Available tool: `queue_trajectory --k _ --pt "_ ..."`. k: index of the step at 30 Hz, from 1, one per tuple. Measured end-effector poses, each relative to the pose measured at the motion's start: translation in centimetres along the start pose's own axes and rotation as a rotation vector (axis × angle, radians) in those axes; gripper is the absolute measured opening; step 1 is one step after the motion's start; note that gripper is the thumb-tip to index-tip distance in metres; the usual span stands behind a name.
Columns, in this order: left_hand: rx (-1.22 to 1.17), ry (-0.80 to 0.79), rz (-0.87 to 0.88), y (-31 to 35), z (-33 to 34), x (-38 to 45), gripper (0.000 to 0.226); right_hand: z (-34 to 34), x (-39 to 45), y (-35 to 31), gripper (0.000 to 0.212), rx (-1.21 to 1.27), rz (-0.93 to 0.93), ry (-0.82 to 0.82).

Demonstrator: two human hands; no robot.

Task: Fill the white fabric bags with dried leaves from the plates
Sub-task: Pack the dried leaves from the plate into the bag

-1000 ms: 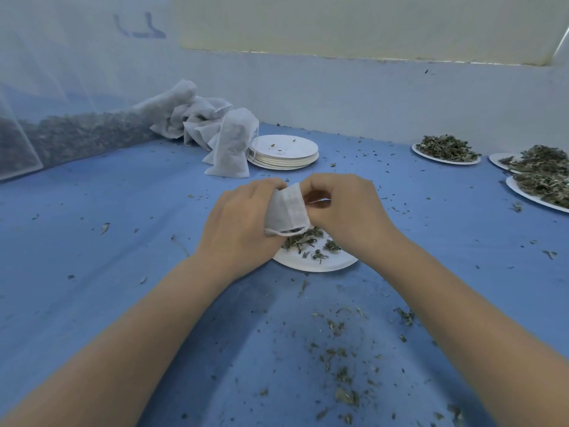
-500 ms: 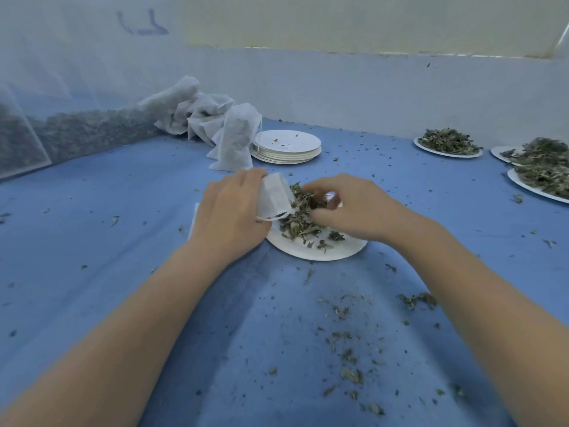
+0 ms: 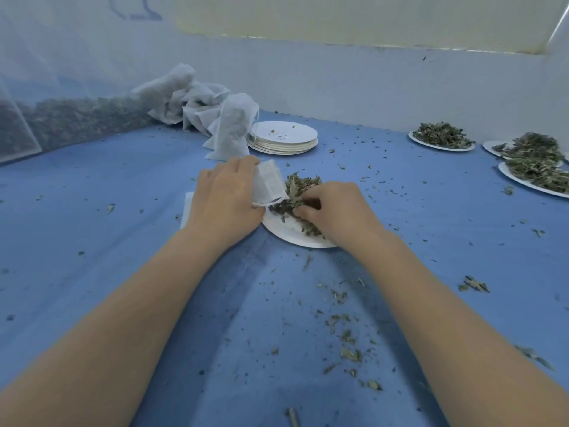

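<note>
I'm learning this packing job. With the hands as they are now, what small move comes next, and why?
Probably sweep a pinch of leaves into the bag: the right hand is already gathering them on the plate, and the left hand holds the bag's mouth beside the pile.

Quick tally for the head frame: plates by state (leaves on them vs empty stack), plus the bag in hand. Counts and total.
Plates with dried leaves: 4, namely the near plate and the far-right plates
Stack of empty plates: 1 (number in the stack unclear)
White fabric bag held by the left hand: 1
Total: 6
</note>
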State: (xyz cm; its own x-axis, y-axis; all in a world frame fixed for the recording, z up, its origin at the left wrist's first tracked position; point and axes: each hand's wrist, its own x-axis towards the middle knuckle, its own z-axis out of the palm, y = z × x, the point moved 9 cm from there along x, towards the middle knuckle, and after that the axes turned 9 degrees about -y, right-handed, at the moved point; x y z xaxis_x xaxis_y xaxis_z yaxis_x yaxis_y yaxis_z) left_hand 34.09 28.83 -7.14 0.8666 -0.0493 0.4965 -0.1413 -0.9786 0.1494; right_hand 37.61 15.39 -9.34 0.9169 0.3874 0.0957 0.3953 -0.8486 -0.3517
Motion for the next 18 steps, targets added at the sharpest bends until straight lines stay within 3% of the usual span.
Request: queue_trajectory --k 6,16,18 --pt "0.016 -0.041 0.024 -0.2 0.6 0.0 0.049 -3.3 -0.8 1.4 0.014 0.235 -0.053 0.113" --pt "-0.059 -0.032 0.150 2.4 -0.4 -0.4 0.044 -4.1 -1.6 -2.9 0.015 0.198 -0.280 0.080" --pt "-0.091 -0.019 0.168 3.1 -0.7 -0.7 0.052 -3.6 -1.5 -3.3 0.017 0.154 -0.291 0.059"
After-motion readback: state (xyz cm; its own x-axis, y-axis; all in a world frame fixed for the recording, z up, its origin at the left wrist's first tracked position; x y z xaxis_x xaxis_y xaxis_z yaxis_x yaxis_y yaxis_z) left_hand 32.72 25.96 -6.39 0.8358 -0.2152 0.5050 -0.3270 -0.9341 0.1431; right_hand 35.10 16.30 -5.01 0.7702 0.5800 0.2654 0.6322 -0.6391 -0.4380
